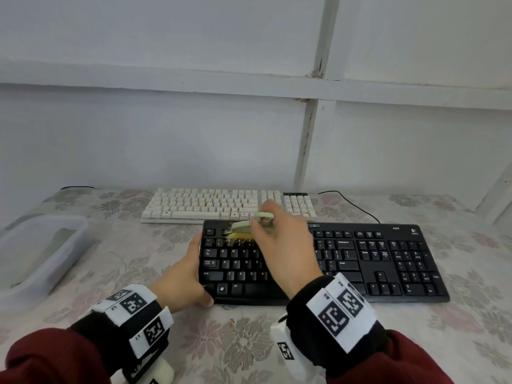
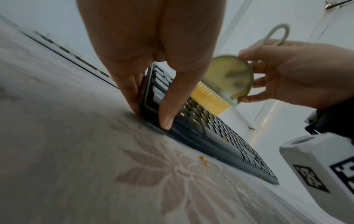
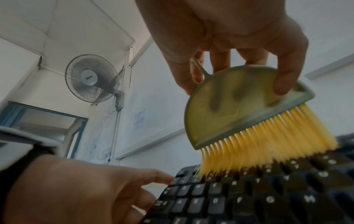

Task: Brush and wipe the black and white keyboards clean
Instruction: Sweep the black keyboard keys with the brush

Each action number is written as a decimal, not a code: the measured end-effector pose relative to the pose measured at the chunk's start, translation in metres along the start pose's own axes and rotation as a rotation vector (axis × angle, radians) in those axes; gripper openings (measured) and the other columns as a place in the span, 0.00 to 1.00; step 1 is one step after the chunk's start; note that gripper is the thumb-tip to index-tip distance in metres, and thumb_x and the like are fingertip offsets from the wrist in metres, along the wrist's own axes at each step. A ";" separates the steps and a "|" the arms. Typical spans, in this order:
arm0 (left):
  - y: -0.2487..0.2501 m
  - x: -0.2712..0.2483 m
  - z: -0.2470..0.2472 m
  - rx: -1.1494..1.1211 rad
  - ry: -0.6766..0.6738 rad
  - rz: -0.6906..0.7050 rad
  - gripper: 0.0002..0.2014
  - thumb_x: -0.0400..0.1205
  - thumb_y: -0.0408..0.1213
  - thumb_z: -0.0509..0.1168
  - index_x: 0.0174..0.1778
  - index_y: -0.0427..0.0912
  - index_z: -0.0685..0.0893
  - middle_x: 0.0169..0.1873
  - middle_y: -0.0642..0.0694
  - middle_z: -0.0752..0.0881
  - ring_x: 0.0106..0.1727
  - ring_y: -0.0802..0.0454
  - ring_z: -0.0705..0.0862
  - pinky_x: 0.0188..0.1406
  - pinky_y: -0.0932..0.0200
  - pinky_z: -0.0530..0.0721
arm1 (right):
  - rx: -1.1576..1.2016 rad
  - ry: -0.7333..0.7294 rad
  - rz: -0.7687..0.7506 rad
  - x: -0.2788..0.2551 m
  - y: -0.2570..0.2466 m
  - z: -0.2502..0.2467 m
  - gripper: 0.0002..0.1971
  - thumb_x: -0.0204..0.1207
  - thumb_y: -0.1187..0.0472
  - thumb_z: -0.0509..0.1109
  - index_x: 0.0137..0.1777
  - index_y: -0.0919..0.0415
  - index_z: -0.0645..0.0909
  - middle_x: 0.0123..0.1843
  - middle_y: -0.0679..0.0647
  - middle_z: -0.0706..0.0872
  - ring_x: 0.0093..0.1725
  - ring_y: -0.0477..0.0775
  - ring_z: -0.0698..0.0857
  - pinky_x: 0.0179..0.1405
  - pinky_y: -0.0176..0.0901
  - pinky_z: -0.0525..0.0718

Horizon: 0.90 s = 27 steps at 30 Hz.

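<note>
- Sweeping the upper left key rows of the black keyboard (image 1: 327, 261), the right hand (image 1: 282, 245) pinches the brush (image 3: 247, 109) by its green body, yellow bristles on the keys.
- The left hand (image 1: 182, 281) clamps the keyboard's left edge, thumb at the front corner.
- Best bet: short, light strokes flicking crumbs outward.
- The white keyboard (image 1: 216, 206), just behind, shows orange specks and looks unbrushed.

black keyboard (image 1: 360, 261): "K200", Logitech logo, key legends Esc, Tab, Caps Lock, Shift, Alt, Enter, Backspace | wall fan (image 3: 91, 78): "Midea" | wristband tags (image 1: 339, 306): "R5"
</note>
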<state>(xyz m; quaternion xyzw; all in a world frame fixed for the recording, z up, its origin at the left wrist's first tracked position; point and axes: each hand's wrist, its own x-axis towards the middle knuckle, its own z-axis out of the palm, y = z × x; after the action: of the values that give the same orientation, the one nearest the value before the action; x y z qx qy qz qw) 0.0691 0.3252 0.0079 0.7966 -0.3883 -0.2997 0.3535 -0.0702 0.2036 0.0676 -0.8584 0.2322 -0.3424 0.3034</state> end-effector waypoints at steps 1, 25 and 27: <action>0.000 0.000 0.000 -0.005 -0.004 0.004 0.61 0.61 0.22 0.73 0.76 0.67 0.42 0.52 0.51 0.84 0.52 0.52 0.85 0.53 0.50 0.85 | -0.006 0.027 0.003 0.000 0.000 -0.003 0.07 0.79 0.51 0.61 0.40 0.47 0.70 0.31 0.42 0.79 0.47 0.63 0.81 0.52 0.61 0.82; 0.004 -0.001 0.002 -0.025 -0.004 -0.021 0.61 0.64 0.17 0.72 0.78 0.65 0.42 0.53 0.53 0.83 0.52 0.53 0.85 0.46 0.59 0.85 | 0.205 0.089 0.084 -0.011 0.025 -0.044 0.10 0.79 0.58 0.67 0.36 0.49 0.75 0.37 0.44 0.84 0.47 0.54 0.81 0.41 0.38 0.78; 0.004 -0.001 0.002 -0.035 -0.003 -0.025 0.61 0.64 0.17 0.72 0.78 0.65 0.42 0.53 0.53 0.83 0.52 0.54 0.85 0.45 0.62 0.84 | 0.166 0.107 0.123 -0.012 0.040 -0.057 0.10 0.79 0.57 0.67 0.36 0.49 0.75 0.36 0.46 0.83 0.48 0.59 0.81 0.41 0.43 0.77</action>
<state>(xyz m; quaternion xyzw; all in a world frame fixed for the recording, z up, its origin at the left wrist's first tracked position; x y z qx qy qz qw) 0.0647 0.3236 0.0105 0.7946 -0.3735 -0.3122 0.3629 -0.1277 0.1616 0.0682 -0.7948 0.2711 -0.3867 0.3811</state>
